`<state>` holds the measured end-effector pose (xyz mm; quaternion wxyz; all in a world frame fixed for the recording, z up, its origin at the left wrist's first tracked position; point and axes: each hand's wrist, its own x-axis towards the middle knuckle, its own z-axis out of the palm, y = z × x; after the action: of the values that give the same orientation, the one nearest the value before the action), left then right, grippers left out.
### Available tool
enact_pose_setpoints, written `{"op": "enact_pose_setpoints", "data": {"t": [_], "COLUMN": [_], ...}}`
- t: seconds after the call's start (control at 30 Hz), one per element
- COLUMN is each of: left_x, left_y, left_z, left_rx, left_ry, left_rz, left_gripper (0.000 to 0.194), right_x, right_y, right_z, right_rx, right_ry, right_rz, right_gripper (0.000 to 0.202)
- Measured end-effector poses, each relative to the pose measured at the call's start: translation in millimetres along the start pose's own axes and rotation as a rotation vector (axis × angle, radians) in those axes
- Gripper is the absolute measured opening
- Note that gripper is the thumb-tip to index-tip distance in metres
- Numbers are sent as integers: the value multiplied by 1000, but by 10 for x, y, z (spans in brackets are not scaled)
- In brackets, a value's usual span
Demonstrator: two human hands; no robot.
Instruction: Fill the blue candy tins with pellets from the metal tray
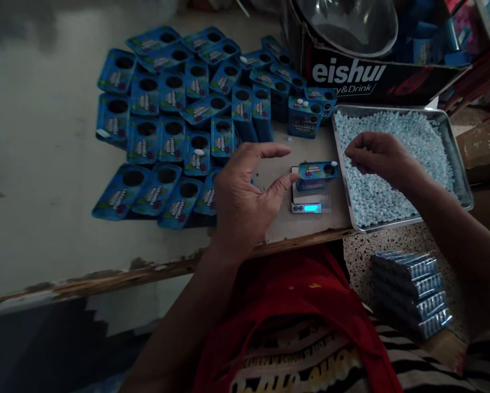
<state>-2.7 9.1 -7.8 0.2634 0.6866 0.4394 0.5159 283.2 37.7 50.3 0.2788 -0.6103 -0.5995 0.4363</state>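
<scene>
My left hand [249,196] is held in the air with thumb and index finger spread apart, nothing between them. Its thumb tip is close to a small blue candy box [316,170] standing on a digital scale [304,199] with a lit blue display. One white candy sits on the top edge of that box, beside its dark round hole. Over the left side of a metal tray [466,180] of small pale candies [396,202], my right hand [378,155] has its fingers pinched together. Whatever they hold is hidden.
Many blue boxes [173,134] with round holes stand to the left and behind the scale, a few with candies on top. A printed carton [376,82] bearing a metal bowl [351,24] is at the back. Wrapped packs [412,289] are stacked below the table edge [302,243].
</scene>
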Motion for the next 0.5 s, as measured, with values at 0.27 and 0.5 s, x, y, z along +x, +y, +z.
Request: {"op": "enact_pose_setpoints", "data": {"t": [0.27,0.5], "left_x": [3,31], "left_y": [35,-22], "left_z": [-36,-1], "left_rx": [57,87], "left_ry": [-52,-162], "left_rz": [-26,-62], "left_gripper": [30,28], "right_x": [45,31], "right_y": [-29,-114], "right_z": [124,229], "right_rx": [-431,-578], "right_ry": [28,-32], "right_rz": [-136,-183], "right_gripper": [8,5]}}
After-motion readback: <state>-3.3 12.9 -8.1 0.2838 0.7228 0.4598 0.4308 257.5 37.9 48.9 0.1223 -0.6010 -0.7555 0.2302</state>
